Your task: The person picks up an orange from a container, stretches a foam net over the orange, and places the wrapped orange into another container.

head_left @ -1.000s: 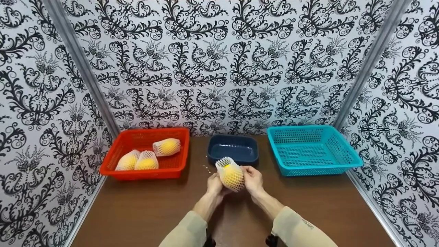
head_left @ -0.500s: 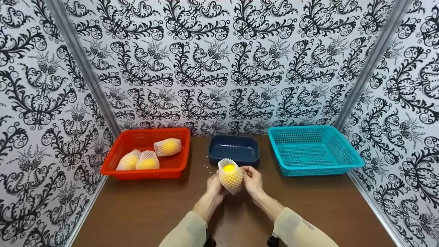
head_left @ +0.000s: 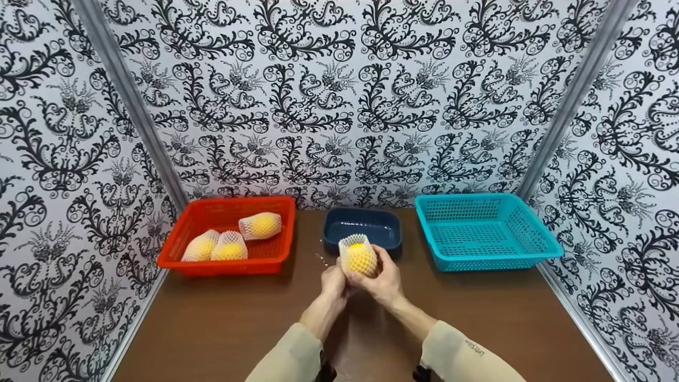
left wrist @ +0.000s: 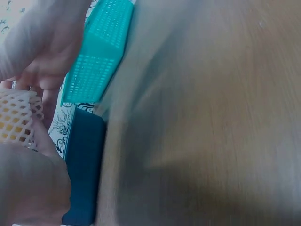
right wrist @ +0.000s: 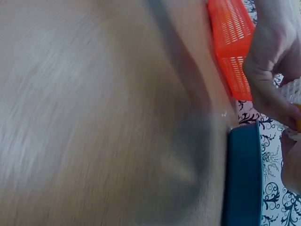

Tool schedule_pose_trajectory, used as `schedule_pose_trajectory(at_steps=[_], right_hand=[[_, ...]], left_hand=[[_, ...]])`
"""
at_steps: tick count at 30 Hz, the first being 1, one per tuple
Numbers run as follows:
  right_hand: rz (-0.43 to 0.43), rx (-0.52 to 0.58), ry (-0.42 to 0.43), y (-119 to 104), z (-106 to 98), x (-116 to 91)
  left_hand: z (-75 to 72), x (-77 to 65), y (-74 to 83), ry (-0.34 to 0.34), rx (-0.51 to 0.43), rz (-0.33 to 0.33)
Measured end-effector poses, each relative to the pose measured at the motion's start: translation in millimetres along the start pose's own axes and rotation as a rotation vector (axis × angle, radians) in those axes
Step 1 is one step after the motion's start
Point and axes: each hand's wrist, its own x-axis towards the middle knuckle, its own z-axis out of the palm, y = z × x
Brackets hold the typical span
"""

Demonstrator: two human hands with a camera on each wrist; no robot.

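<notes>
A yellow fruit (head_left: 362,260) in a white foam net sleeve (head_left: 347,245) is held over the table, in front of the navy bowl. My right hand (head_left: 387,278) grips the fruit from the right, its thumb across the lower front. At the lower left, my left hand (head_left: 334,281) holds the netted fruit, its fingers partly hidden behind it. The left wrist view has the foam net (left wrist: 16,117) between both hands at the left edge. In the right wrist view only a bit of orange-yellow fruit (right wrist: 298,117) shows by the left hand (right wrist: 270,70).
A red basket (head_left: 223,268) at the left holds 3 more netted yellow fruits (head_left: 262,226). The navy bowl (head_left: 363,212) stands at the back middle, a teal basket (head_left: 488,262) at the right. Patterned walls (head_left: 339,106) enclose the brown table (head_left: 238,329) on three sides.
My right hand has moved from the fruit's right side to wrap around it, thumb now across the front. The fruit has risen slightly, and the net stands higher above its top.
</notes>
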Motion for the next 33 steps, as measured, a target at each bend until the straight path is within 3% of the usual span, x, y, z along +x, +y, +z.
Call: schedule_pose_trajectory(at_steps=[2, 6, 9, 13, 18, 22, 26, 33], right_hand=[[0.021, 0.030, 0.020, -0.9, -2.1, 0.8], [0.075, 0.092, 0.032, -4.2, -6.1, 2.7], [0.123, 0.165, 0.014, -6.4, -8.4, 4.5], [0.195, 0.246, 0.008, -8.5, -10.7, 6.9], [0.273, 0.378, 0.005, -7.4, -12.9, 9.4], [0.310, 0.435, 0.001, -4.2, -12.8, 10.7], [0.331, 0.356, 0.049, -2.7, -10.0, 11.4], [0.346, 0.111, 0.135, -4.2, -3.0, 12.7]], left_hand=[[-0.1, -1.5, 0.7, 0.030, 0.090, 0.062], [-2.5, -4.2, 4.5, 0.082, 0.252, 0.252], [-3.9, -5.9, 7.8, 0.032, 0.306, 0.377], [-1.5, -11.3, 12.4, -0.072, 0.302, 0.455], [6.5, -19.3, 15.6, -0.110, 0.270, 0.487], [9.2, -19.6, 14.1, -0.082, 0.272, 0.481], [7.3, -16.3, 9.4, -0.037, 0.325, 0.469], [5.7, -14.2, 1.3, 0.002, 0.470, 0.452]])
